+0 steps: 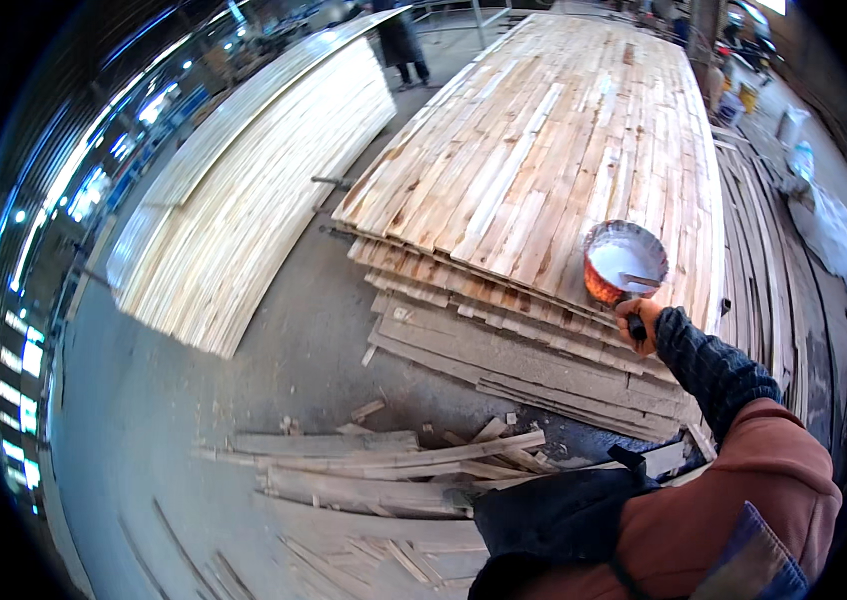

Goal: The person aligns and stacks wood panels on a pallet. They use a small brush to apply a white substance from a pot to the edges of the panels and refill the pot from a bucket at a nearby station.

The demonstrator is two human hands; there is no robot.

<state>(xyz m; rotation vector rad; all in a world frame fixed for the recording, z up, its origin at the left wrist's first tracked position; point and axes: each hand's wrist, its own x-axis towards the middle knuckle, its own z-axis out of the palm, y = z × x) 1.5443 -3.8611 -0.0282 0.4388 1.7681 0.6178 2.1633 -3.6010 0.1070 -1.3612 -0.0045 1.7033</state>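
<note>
My right hand [642, 326] is closed round a dark handle at the near side of a round orange-red pot [604, 290]. The pot's rim is crusted, and white liquid [624, 252] fills much of its inside. A flat grey-brown blade or stick [642, 281] shows inside near the rim; its other end I cannot make out. Below and behind the pot lies a large panel of joined wooden strips [534, 150], on top of a stack of boards [504, 330]. Whether the pot touches the panel I cannot tell. My left hand is out of the picture.
A second, paler slatted panel [264, 190] leans at the left. Offcuts and loose strips [394, 460] lie on the floor before the stack. Long strips [769, 260] run along its right side, beside white plastic bags [829, 230]. A person [402, 50] stands at the back.
</note>
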